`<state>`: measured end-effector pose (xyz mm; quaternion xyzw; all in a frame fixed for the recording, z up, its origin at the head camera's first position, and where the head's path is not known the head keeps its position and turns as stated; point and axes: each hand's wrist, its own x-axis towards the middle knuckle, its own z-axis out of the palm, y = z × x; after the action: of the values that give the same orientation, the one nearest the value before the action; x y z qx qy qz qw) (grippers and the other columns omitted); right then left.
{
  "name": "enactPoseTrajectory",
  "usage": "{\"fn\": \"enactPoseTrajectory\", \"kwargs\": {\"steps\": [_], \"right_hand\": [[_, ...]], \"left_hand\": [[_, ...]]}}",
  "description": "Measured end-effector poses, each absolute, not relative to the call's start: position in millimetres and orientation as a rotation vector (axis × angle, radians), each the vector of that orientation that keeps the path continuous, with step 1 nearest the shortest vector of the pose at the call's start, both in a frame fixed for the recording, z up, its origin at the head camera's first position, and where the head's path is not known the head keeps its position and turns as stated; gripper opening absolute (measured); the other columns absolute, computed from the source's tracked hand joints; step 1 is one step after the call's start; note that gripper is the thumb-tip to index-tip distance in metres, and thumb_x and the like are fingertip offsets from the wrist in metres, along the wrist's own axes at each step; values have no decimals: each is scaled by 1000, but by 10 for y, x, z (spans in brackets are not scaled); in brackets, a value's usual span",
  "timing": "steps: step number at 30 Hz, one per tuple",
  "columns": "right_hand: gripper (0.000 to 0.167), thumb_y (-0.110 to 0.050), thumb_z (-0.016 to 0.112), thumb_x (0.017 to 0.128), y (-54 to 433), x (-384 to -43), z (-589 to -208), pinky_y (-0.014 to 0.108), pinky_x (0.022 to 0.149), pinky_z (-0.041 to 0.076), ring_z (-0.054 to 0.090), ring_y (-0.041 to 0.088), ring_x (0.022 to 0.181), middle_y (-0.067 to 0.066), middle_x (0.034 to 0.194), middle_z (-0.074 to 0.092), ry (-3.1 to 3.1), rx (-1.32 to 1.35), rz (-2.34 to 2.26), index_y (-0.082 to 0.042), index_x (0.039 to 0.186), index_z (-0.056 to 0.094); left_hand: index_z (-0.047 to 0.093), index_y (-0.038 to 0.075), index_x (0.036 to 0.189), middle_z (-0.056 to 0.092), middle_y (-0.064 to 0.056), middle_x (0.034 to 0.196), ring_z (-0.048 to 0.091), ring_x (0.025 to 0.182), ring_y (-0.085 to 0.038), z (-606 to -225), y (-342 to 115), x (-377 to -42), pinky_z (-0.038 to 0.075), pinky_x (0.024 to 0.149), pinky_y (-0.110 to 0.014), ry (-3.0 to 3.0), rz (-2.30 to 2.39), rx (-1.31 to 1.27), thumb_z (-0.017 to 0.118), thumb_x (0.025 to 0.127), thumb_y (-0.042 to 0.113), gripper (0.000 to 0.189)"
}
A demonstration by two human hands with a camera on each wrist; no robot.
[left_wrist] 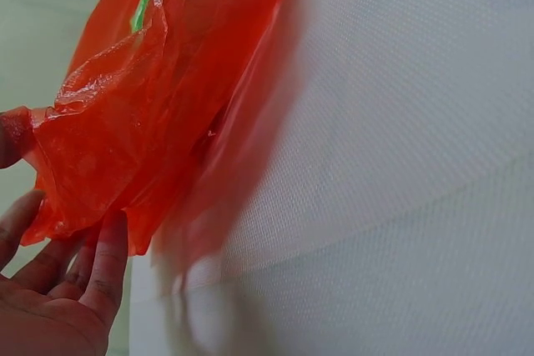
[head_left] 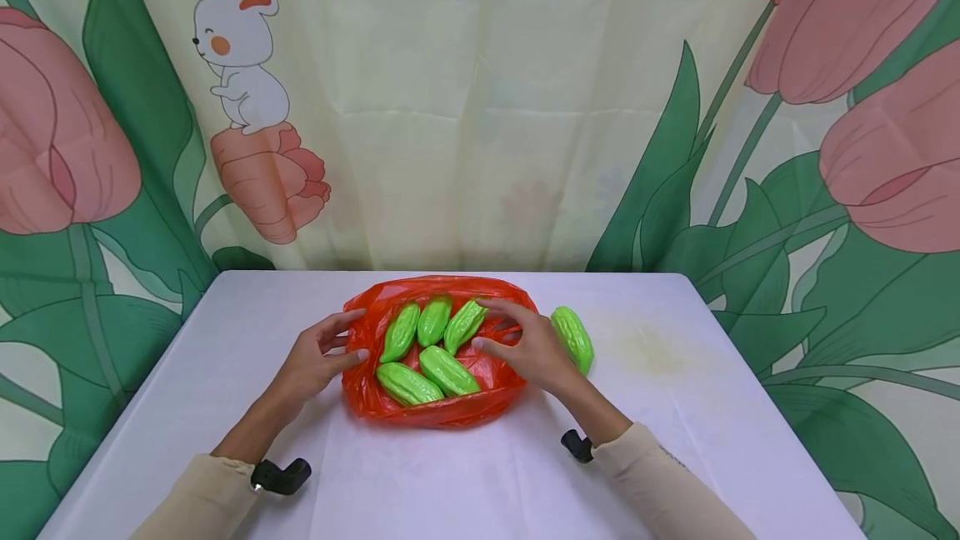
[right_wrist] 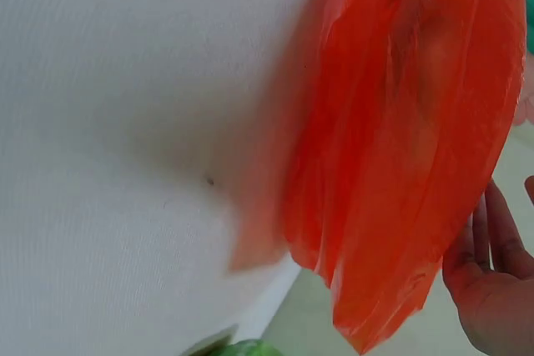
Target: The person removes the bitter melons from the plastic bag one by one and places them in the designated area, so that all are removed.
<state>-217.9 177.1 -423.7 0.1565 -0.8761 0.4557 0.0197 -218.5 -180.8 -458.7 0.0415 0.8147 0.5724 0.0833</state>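
Observation:
A red plastic bag (head_left: pixel 438 415) lies spread wide on the table, with several green bitter melons (head_left: pixel 407 383) in its mouth. My left hand (head_left: pixel 311 357) touches the bag's left rim, thumb and index finger spread apart. In the left wrist view, red film reaches to one fingertip, and other fingers (left_wrist: pixel 104 268) rest loosely along the bag's underside. On the opposite side, my right hand (head_left: pixel 536 348) reaches over the right rim with parted fingers, its index tip beside a melon (head_left: pixel 465 325). The right wrist view has that hand's loosely bent fingers (right_wrist: pixel 505 243) along the bag's outer side.
One more bitter melon (head_left: pixel 573 338) lies on the table just right of the bag, close to the right forearm. The white-covered table (head_left: pixel 420 490) ends at a backdrop curtain (head_left: pixel 480 148) printed with tulips and a rabbit.

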Motion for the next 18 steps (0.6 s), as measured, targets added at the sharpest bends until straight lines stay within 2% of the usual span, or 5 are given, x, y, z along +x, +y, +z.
{"fn": "enactPoseTrajectory", "kwargs": {"steps": [8, 12, 18], "right_hand": [[61, -26, 87, 90, 1684, -2164, -4323, 52, 96, 61, 71, 37, 113, 13, 135, 72, -2721, 600, 1428, -19, 146, 65], [60, -28, 87, 90, 1649, -2151, -4371, 53, 95, 61, 72, 36, 110, 14, 135, 72, -2737, 661, 1419, -20, 146, 65], [59, -27, 85, 92, 1587, -2118, -4383, 52, 97, 60, 69, 34, 117, 10, 140, 70, -2792, 700, 1421, -21, 146, 65]], "left_hand": [[44, 20, 162, 43, -18, 166, 49, 145, -43, -4590, -1813, -2184, 63, 98, -39, 2417, 1722, 127, 78, 97, 21, 73], [44, 20, 162, 43, -18, 166, 49, 145, -42, -4604, -1818, -2192, 63, 97, -38, 2418, 1724, 139, 78, 97, 22, 73], [44, 20, 162, 43, -18, 166, 49, 145, -43, -4609, -1820, -2194, 63, 97, -39, 2419, 1728, 150, 78, 97, 22, 73]]}}
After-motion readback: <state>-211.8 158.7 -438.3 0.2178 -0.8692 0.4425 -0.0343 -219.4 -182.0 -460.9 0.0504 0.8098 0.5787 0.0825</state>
